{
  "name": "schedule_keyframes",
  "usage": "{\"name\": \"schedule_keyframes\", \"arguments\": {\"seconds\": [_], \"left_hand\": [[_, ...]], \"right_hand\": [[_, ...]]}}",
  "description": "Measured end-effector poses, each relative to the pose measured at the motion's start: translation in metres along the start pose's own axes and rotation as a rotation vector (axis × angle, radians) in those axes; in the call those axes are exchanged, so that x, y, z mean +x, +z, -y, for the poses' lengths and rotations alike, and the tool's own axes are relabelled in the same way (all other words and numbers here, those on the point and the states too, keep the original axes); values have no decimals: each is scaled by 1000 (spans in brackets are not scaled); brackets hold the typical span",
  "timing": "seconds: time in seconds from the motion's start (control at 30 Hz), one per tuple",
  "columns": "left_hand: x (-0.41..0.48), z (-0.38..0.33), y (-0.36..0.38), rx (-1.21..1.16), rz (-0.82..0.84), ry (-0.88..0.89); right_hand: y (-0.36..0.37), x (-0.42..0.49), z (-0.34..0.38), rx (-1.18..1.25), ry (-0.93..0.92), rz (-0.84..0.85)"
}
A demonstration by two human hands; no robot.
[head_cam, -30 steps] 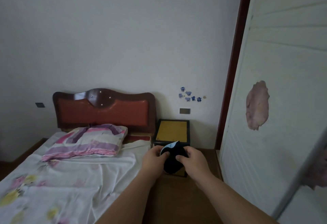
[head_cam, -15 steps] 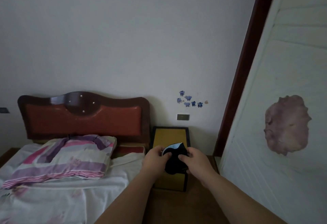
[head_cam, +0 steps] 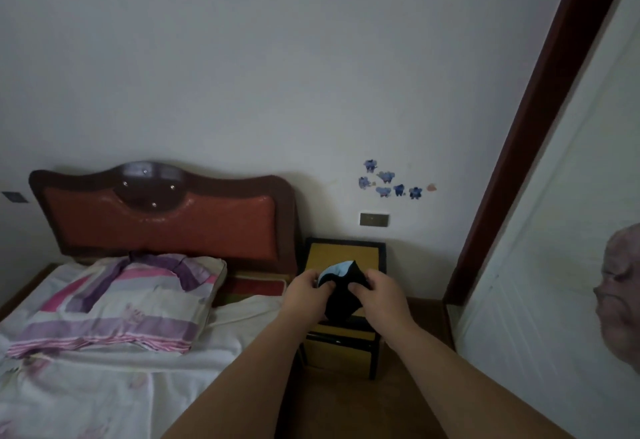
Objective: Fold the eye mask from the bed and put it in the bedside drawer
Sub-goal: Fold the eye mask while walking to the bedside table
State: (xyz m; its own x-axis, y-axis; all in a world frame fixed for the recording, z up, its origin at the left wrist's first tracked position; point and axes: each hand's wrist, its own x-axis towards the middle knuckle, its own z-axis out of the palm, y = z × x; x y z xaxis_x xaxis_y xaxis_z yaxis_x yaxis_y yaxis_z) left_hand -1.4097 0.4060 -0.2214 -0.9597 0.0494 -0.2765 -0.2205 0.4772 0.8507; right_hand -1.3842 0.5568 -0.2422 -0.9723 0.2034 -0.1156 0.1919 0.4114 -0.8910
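You hold an eye mask (head_cam: 341, 294) that is black outside with a light blue inner side showing at its top edge. The bedside cabinet (head_cam: 346, 300) has a yellow top and yellow fronts inside a black frame. The headboard (head_cam: 162, 210) is dark brown wood around an orange-red panel. The pillow (head_cam: 117, 303) carries stripes of pink, purple and white. The sheet (head_cam: 79, 393) is white with a pale flower print. On the grey-white wall you see small blue stickers (head_cam: 389, 182). The door frame (head_cam: 526, 147) is dark red-brown.
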Motion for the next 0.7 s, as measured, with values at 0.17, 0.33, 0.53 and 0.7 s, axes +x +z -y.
{"name": "schedule_keyframes", "arguments": {"seconds": [0.17, 0.33, 0.53, 0.7], "left_hand": [[60, 5, 26, 16, -30, -48], [118, 33, 41, -5, 15, -82], [169, 105, 50, -126, 41, -281], [211, 175, 74, -293, 67, -459]], "right_hand": [[-1, 55, -22, -55, -7, -11], [18, 99, -50, -55, 24, -25], [51, 127, -100, -46, 108, -122], [87, 153, -147, -30, 144, -162]]}}
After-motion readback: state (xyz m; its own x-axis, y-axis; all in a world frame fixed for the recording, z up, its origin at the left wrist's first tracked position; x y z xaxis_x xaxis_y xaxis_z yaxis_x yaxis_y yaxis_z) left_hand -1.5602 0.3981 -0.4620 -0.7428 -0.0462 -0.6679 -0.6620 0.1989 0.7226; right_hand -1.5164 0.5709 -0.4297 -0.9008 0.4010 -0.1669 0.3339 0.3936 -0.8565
